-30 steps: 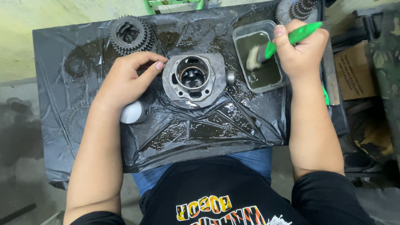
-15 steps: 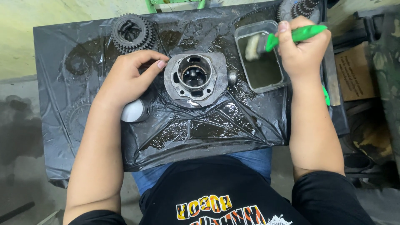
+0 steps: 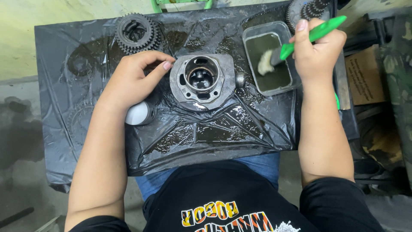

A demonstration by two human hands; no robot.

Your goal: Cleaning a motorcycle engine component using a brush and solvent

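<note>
Left hand (image 3: 133,81) steadies the cylinder (image 3: 201,81) at the centre of the black sheet (image 3: 77,51) — fingers curled, fingertips against its rim. Right hand (image 3: 317,51) is fisted around a green brush (image 3: 296,43) — bristles over the tray (image 3: 268,58) just beside the cylinder.

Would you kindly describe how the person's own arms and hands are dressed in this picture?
Both hands are bare: the left hand and right hand wear no gloves, rings or watch. The forearms are uncovered; short black sleeves end near the elbows, part of a black shirt with orange and yellow print.
</note>
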